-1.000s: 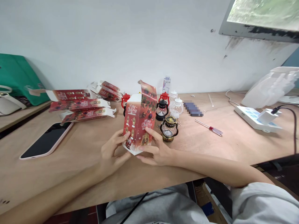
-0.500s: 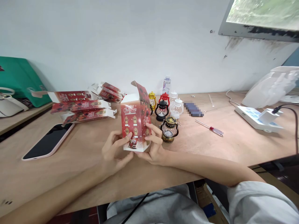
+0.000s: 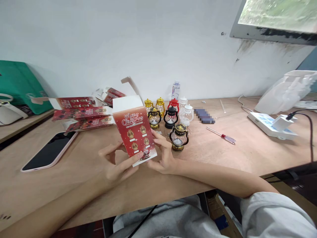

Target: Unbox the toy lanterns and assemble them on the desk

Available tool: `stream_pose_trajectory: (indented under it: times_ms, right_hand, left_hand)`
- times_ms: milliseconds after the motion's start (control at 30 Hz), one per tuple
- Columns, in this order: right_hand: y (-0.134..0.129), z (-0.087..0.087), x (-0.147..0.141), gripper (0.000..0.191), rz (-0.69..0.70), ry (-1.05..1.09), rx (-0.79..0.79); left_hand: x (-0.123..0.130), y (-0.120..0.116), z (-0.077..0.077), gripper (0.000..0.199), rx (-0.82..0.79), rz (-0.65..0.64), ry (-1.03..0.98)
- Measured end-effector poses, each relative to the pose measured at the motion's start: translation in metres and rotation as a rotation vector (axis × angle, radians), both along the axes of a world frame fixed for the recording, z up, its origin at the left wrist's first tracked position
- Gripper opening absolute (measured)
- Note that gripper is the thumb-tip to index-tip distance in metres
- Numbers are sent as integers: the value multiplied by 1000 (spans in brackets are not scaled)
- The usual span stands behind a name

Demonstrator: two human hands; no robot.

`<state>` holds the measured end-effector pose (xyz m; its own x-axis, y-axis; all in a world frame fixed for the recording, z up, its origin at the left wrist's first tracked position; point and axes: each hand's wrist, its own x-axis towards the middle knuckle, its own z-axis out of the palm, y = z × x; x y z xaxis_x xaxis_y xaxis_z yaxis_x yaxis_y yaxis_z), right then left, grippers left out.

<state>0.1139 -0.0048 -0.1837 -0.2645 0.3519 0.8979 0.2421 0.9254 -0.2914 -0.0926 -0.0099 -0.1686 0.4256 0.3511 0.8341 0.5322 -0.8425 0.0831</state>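
A red cardboard gift box (image 3: 135,127) printed "Merry Christmas" is between my hands, tilted to the left, its top flaps raised. My left hand (image 3: 117,163) grips its lower left side, with the thumb across the printed front. On the right edge, my right hand (image 3: 164,153) has its fingers closed against the side; some fingertips are hidden behind the box. Just right of that hand stands a bronze-and-black lantern (image 3: 178,138). Farther back are a black lantern (image 3: 171,118), a red lantern (image 3: 173,104), a white lantern (image 3: 187,116) and several gold ones.
Several flattened red boxes (image 3: 83,112) lie at left behind a phone (image 3: 51,150). To the right are a screwdriver (image 3: 223,136), a pixelated dark object (image 3: 204,116), and a power strip (image 3: 269,127) with a cable. A water bottle (image 3: 176,90) stands by the wall.
The gift box has turned so its front panel faces me more fully, and it leans left. Its top has shifted left, uncovering the gold and bronze lanterns behind it.
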Motion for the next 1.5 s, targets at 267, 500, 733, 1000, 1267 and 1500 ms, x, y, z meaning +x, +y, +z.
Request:
stream_pose_trajectory:
  times_ms: [267,500,733,1000,1267,1500]
  right_hand:
    - [-1,5,4,75,55,12,9]
    - [-2,6,4,60,10,67,-21]
    - [-6,9,4,58,-63,31,-123]
    - [-6,11,5,59,-54,42,-125]
    - [-5,13,4,58,-38,21,-42]
    - [-5,13,5,52,18,-119,-18]
  left_hand:
    - [11,-3,5,51,177,1,-5]
    - [16,-4,20,69,149,13,40]
    - [10,2,17,58,42,69,81]
    - [13,-3,20,54,58,17,78]
    - [18,-4,18,43,-46,-63,-70]
    - [15,-3,16,36,12,-22,-94]
